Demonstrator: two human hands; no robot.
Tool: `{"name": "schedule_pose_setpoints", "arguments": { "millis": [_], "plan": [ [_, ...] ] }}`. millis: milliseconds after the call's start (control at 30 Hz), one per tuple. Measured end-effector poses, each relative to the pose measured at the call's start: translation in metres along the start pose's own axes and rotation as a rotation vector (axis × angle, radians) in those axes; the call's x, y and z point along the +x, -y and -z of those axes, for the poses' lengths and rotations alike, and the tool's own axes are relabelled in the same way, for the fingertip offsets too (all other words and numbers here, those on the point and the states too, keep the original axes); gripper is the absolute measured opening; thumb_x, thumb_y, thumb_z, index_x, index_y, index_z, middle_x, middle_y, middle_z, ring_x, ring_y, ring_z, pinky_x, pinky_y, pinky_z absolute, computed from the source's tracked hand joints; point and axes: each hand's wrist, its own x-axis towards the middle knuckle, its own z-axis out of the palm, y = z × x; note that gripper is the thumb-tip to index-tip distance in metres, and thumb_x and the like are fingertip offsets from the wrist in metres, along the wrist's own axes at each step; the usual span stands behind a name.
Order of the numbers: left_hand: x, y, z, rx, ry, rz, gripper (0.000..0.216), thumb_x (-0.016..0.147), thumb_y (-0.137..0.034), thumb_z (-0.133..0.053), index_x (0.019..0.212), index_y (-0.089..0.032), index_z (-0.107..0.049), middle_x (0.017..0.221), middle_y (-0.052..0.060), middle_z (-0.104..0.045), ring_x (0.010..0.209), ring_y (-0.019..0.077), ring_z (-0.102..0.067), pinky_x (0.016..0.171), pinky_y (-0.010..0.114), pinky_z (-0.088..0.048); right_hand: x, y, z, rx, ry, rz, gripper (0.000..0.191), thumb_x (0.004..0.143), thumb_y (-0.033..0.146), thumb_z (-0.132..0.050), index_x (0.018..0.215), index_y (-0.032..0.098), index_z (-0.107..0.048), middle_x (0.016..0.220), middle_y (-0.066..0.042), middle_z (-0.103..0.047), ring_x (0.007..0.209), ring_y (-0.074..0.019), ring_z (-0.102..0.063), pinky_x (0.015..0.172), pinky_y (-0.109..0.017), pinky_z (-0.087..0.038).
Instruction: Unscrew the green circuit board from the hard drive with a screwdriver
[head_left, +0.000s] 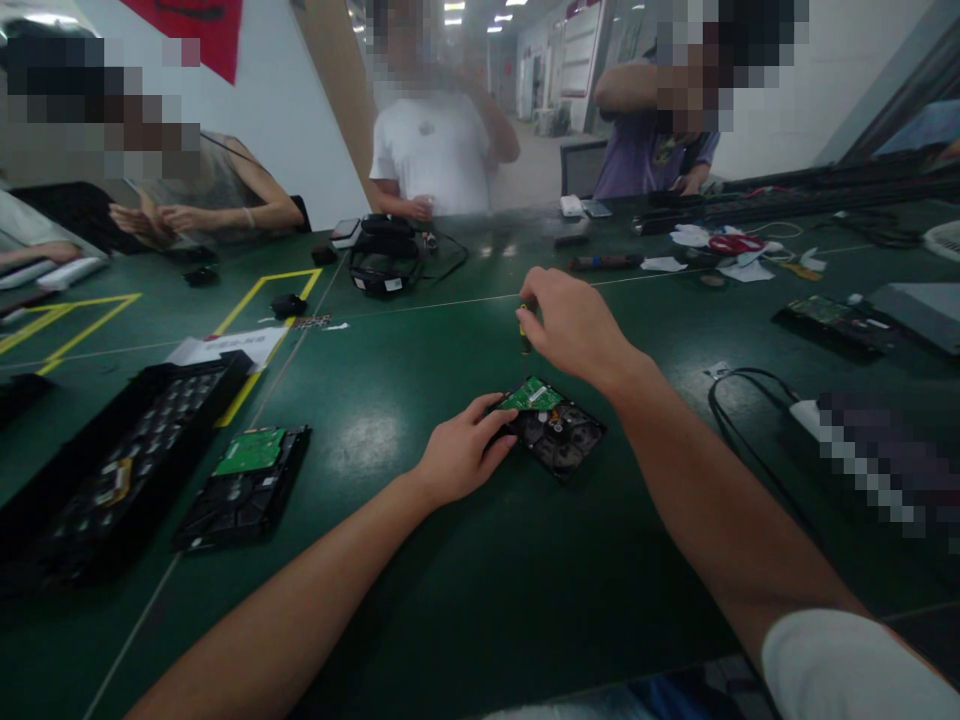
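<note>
A black hard drive (559,435) lies circuit side up on the green table, its green circuit board (531,396) at the far end. My left hand (461,452) rests against the drive's left edge, fingers curled on it. My right hand (571,325) hovers above the drive, closed around a small screwdriver (524,330) with a yellow and black handle, held upright with its tip pointing down at the circuit board.
A second hard drive (244,486) lies at the left beside a long black tray (112,470). A headset (384,255) sits mid-table. A black cable (739,420) loops at the right. Other people sit and stand along the far edge.
</note>
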Motion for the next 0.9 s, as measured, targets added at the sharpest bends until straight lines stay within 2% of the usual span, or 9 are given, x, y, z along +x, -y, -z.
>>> {"name": "schedule_pose_setpoints", "arguments": {
  "millis": [200, 433, 567, 767, 900],
  "plan": [
    [0.0004, -0.0009, 0.0012, -0.002, 0.012, 0.000, 0.041, 0.106, -0.043, -0.049, 0.143, -0.027, -0.057, 0.154, 0.012, -0.052, 0.127, 0.0305, -0.066, 0.100, 0.050, -0.061, -0.0003, -0.0004, 0.0003, 0.020, 0.003, 0.022, 0.015, 0.099, 0.026, -0.058, 0.111, 0.018, -0.063, 0.109, -0.013, -0.069, 0.096, -0.0273, -0.062, 0.084, -0.038, -0.043],
    [0.0005, -0.0008, 0.0011, 0.000, 0.006, 0.000, 0.040, 0.106, -0.043, -0.049, 0.141, -0.027, -0.057, 0.154, 0.012, -0.052, 0.127, 0.0305, -0.066, 0.100, 0.050, -0.061, 0.0003, -0.0019, -0.0024, 0.024, -0.016, 0.017, 0.015, 0.097, 0.021, -0.059, 0.111, 0.017, -0.062, 0.113, -0.014, -0.068, 0.099, -0.0272, -0.061, 0.085, -0.037, -0.043],
    [0.0005, -0.0005, 0.0003, 0.000, 0.001, -0.002, 0.040, 0.106, -0.043, -0.050, 0.142, -0.026, -0.057, 0.154, 0.012, -0.052, 0.126, 0.0305, -0.066, 0.100, 0.050, -0.061, 0.0018, -0.0008, -0.0014, 0.058, -0.012, -0.001, 0.015, 0.095, 0.024, -0.065, 0.108, 0.017, -0.062, 0.109, -0.012, -0.069, 0.097, -0.0266, -0.061, 0.084, -0.037, -0.041],
    [0.0002, -0.0010, 0.0004, -0.001, 0.008, 0.003, 0.041, 0.106, -0.043, -0.049, 0.142, -0.026, -0.057, 0.154, 0.013, -0.052, 0.127, 0.0304, -0.065, 0.101, 0.050, -0.061, 0.0016, -0.0001, -0.0011, 0.066, -0.020, 0.032, 0.007, 0.099, 0.021, -0.057, 0.102, 0.018, -0.062, 0.103, -0.011, -0.069, 0.094, -0.0256, -0.061, 0.082, -0.036, -0.040],
    [0.0000, 0.0001, -0.0002, 0.004, 0.010, 0.002, 0.041, 0.106, -0.044, -0.049, 0.143, -0.026, -0.057, 0.154, 0.013, -0.052, 0.127, 0.0304, -0.066, 0.101, 0.050, -0.061, 0.0012, -0.0008, -0.0009, 0.049, -0.036, 0.028, 0.008, 0.096, 0.024, -0.063, 0.102, 0.018, -0.062, 0.103, -0.011, -0.068, 0.093, -0.0260, -0.060, 0.081, -0.036, -0.040]
  ]
}}
